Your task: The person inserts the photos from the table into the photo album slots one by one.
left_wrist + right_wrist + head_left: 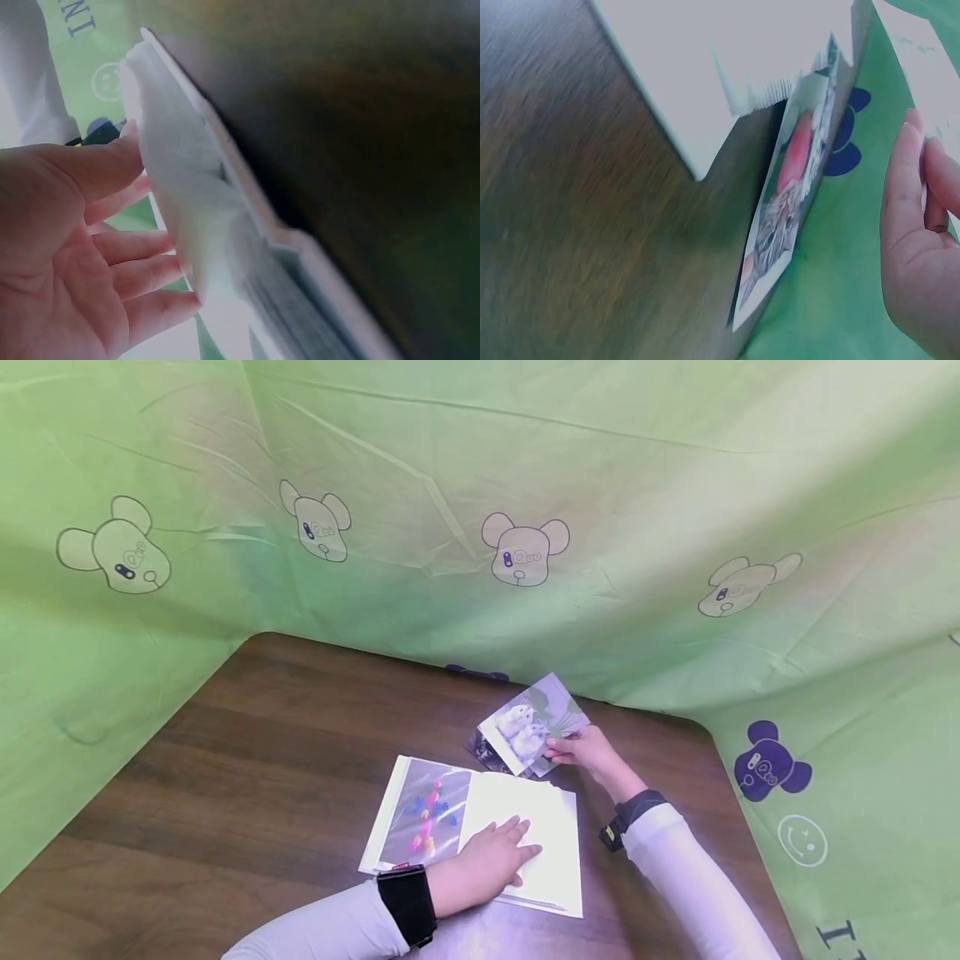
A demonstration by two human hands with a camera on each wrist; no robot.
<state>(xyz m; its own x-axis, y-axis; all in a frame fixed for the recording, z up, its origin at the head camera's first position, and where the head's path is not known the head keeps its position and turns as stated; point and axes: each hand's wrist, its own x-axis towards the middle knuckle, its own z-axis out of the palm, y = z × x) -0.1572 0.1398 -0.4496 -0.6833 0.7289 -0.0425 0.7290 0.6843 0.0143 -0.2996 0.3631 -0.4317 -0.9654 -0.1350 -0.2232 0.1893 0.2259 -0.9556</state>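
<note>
An open photo album [558,877] lies on the table, a blank white page showing on its right half. My left hand [487,864] rests on that page with fingers spread and fairly straight; the left wrist view shows those fingers against the album's pages [176,127]. Just beyond the album, my right hand [588,752] pinches a photo [517,727] of two white furry animals by its right edge, thumb and fingers on either side. Under the held photo, partly covered, is a loose photo of a kitten [776,225] with something red above its head.
On the album's left half, a clear sleeve holds a colourful picture [427,818]. Around the album lies the brown wooden tabletop [262,760]. A green printed curtain [420,527] hangs close behind the table's far edge and along its sides.
</note>
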